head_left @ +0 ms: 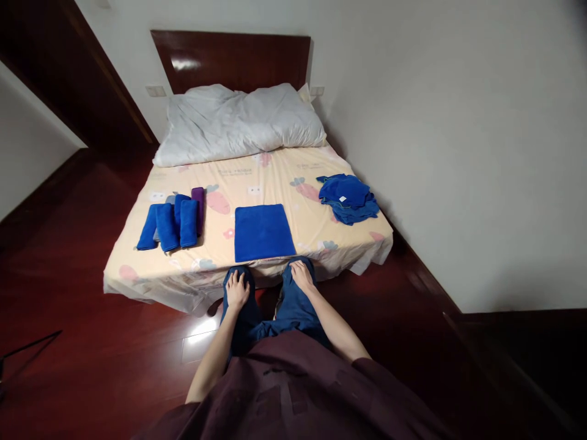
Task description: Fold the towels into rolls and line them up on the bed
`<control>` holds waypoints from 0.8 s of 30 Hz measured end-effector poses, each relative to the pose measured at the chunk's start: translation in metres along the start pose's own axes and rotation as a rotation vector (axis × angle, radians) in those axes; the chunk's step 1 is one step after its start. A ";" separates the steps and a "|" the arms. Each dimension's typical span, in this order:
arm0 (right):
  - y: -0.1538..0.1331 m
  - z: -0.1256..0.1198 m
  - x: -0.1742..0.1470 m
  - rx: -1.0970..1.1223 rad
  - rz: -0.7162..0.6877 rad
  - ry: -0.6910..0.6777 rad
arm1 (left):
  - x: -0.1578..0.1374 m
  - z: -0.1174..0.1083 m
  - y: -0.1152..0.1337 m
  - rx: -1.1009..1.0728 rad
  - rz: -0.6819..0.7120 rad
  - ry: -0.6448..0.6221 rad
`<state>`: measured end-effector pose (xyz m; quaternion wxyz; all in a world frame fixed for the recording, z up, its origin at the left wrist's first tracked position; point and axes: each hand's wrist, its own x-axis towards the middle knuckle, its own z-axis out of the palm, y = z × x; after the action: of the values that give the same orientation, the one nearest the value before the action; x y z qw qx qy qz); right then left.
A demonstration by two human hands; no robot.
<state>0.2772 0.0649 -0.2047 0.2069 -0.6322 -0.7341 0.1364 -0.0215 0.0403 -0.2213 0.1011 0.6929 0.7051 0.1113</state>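
My left hand (237,289) lies on my left knee with its fingers spread, holding nothing. On the other knee rests my right hand (301,275), fingers stretched out over the jeans (293,305) and nothing in it. Just beyond my knees a blue towel (264,233) is spread flat and square near the bed's front edge. To its left several rolled towels (167,227) lie side by side, mostly blue, with a purple roll (198,211) at their right. A loose heap of blue cloths (348,198) sits to the right, a small white tag showing on it.
The bed (257,174) has a pale yellow sheet with a carrot print, hanging over the front edge. A white quilt (243,122) is bunched below the dark headboard (238,61). A wall (458,153) stands right of the bed. A thin black rod (32,343) shows at lower left.
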 end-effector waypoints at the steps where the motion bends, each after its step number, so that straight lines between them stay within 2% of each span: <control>1: 0.001 0.000 0.002 0.001 0.013 0.012 | 0.003 -0.002 0.000 -0.013 -0.004 0.015; 5: 0.001 -0.001 0.011 0.024 0.046 0.087 | 0.018 -0.012 -0.002 -0.074 -0.041 0.125; 8: 0.000 0.000 0.018 0.018 0.057 0.110 | 0.031 -0.019 -0.003 -0.098 -0.017 0.188; 13: 0.002 0.003 0.029 0.019 0.072 0.092 | 0.051 -0.023 -0.009 -0.134 0.050 0.136; 24: 0.018 0.021 0.051 0.131 0.010 0.139 | 0.084 -0.007 -0.018 -0.164 0.145 0.050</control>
<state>0.2771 0.1190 -0.2249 0.2974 -0.6290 -0.7043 0.1411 -0.0425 0.1234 -0.2193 0.1317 0.7286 0.6439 0.1928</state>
